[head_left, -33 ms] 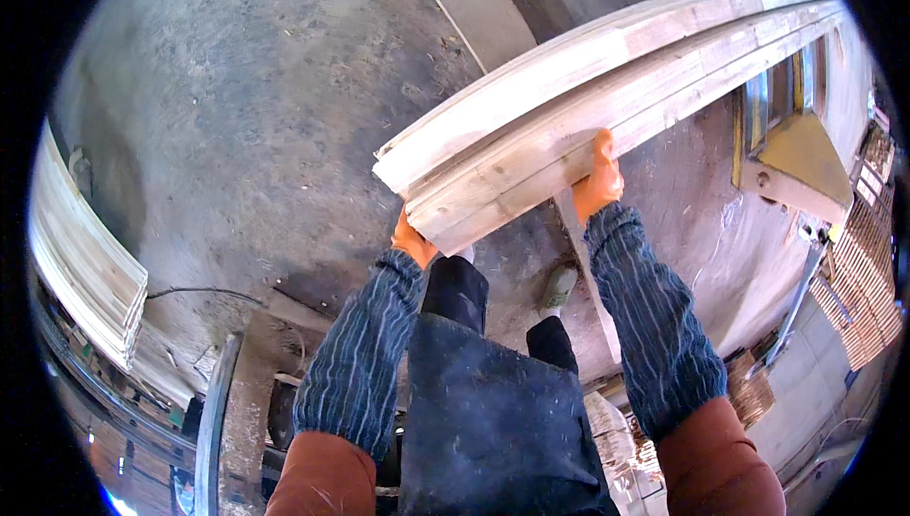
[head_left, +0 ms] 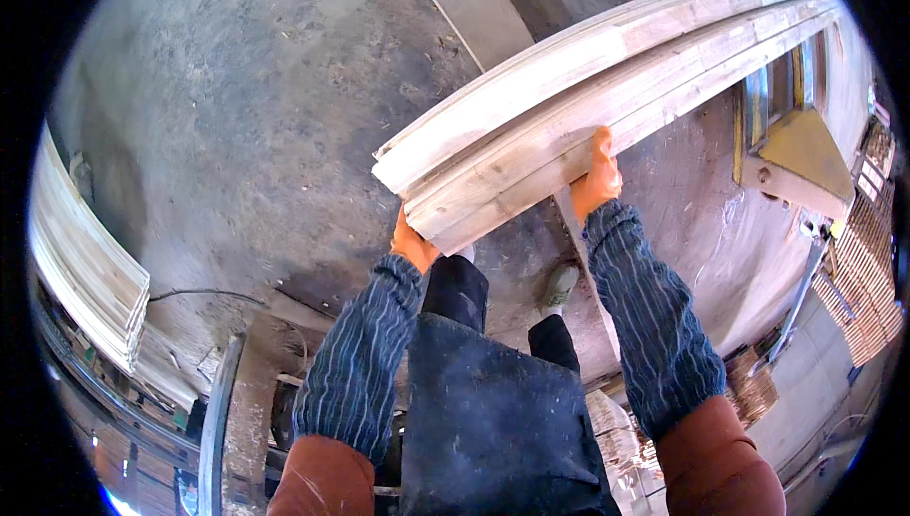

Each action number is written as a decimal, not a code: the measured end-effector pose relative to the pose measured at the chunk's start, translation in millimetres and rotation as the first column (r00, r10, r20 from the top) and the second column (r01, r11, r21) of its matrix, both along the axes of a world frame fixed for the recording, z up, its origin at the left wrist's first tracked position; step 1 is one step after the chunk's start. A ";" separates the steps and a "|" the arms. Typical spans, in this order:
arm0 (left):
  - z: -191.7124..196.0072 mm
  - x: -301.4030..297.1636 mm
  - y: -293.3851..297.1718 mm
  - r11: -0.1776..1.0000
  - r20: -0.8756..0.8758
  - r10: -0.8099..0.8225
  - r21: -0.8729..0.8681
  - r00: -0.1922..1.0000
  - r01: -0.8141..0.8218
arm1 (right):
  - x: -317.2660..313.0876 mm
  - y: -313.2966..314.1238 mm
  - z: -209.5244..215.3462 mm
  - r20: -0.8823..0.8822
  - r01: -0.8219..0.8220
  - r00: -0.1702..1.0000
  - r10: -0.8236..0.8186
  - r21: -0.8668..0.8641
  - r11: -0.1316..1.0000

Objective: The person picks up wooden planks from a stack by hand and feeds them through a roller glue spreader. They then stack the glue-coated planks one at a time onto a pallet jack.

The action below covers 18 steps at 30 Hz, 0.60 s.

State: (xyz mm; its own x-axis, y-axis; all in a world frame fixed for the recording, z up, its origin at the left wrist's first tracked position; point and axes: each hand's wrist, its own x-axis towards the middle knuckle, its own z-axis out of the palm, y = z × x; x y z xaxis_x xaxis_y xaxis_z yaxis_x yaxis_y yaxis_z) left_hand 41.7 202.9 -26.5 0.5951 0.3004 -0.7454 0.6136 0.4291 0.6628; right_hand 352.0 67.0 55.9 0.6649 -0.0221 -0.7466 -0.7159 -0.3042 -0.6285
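Observation:
A bundle of long pale wooden boards stretches from the middle of the view to the far right. My left hand, in an orange glove, grips the near end from below at its left corner; its fingers are partly hidden under the wood. Farther along the near edge, my right hand, also gloved in orange, is closed round the side with its thumb lying on top. The boards lie together in two groups with a step between them. Striped sleeve covers are on both forearms, and a dark apron hangs below.
Another stack of pale boards is at the left. On the right stands a yellow angular metal piece beside upright bars. Stacked wooden strips are at the far right. A metal rail rises at lower left. Scuffed concrete floor lies beyond.

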 end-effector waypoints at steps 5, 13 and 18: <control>77.6 28.8 -3.1 0.965 -0.071 -0.164 0.194 0.984 0.175 | -7.5 -1.9 -2.9 0.020 0.144 0.989 -0.146 0.054 0.988; 109.1 14.1 -14.9 0.776 -0.192 0.378 -0.469 0.906 -0.423 | -6.5 9.2 -15.3 -0.131 0.414 0.900 -0.415 -0.036 0.910; 149.7 34.5 8.0 0.768 -0.334 0.255 -0.501 0.908 -0.400 | -8.8 7.1 0.5 -0.224 0.475 0.874 -0.432 0.201 0.857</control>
State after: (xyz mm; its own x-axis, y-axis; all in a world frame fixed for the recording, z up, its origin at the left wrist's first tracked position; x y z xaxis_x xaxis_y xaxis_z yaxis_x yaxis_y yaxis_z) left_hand 76.2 210.9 123.2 0.3243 -0.0560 -0.9443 0.4706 0.8755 0.1097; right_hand 343.2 74.1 56.4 0.4920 -0.0952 -0.8654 -0.8360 0.2258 -0.5001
